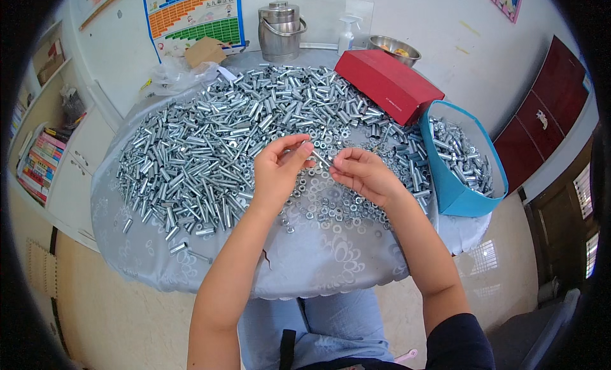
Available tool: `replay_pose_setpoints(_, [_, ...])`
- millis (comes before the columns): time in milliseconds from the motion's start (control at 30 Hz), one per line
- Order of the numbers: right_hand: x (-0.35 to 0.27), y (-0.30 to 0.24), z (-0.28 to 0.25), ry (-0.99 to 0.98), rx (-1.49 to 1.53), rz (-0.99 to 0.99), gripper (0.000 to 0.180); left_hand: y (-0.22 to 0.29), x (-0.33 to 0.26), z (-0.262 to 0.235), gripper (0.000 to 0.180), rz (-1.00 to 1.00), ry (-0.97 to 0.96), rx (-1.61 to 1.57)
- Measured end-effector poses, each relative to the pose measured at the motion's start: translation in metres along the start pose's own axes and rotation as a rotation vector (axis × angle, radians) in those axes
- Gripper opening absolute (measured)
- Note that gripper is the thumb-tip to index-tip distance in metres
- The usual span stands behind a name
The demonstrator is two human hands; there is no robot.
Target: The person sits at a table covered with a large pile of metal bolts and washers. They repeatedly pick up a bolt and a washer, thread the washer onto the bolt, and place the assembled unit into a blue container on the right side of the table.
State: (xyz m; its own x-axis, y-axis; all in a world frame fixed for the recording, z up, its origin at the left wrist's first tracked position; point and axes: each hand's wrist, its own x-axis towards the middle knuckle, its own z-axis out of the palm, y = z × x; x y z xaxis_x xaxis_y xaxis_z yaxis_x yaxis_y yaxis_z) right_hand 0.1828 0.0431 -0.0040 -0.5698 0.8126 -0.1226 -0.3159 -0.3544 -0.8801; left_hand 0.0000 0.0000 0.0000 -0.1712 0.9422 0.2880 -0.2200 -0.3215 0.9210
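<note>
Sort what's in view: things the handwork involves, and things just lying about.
Likely involved:
metal rod between left fingers and right fingers
metal tubes
nuts
blue bin

Seemingly just lying about:
lidded steel pot
spray bottle
steel bowl
plastic bag

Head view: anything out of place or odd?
A thin dark strand lies on the silver tablecloth near its front edge, unlike the metal parts. A few metal sleeves also lie strayed from the main pile, at front left.

A silver-clothed table (299,271) bears metal sleeves (205,231), nuts (290,230), a canister (279,35) and, apparently, bolts (201,257).
</note>
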Motion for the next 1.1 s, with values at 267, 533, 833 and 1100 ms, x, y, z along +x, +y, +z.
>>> replay_pose_setpoints(267, [0.003,0.0,0.004,-0.072,-0.057,0.035,0.012,0.003,0.005,-0.005,0.023,0.025,0.078,0.016])
replay_pose_setpoints(533, [-0.001,0.0,0.008,-0.015,-0.001,0.027,0.012,-0.002,0.002,-0.002,0.023,-0.046,-0.007,0.064])
replay_pose_setpoints(833, [-0.001,0.001,0.008,0.107,-0.052,-0.086,0.018,-0.007,-0.003,-0.001,0.021,-0.242,-0.164,0.191])
replay_pose_setpoints(1100, [-0.002,-0.001,0.012,0.242,-0.329,-0.201,0.023,-0.005,-0.006,0.005,0.022,-0.395,-0.221,0.103])
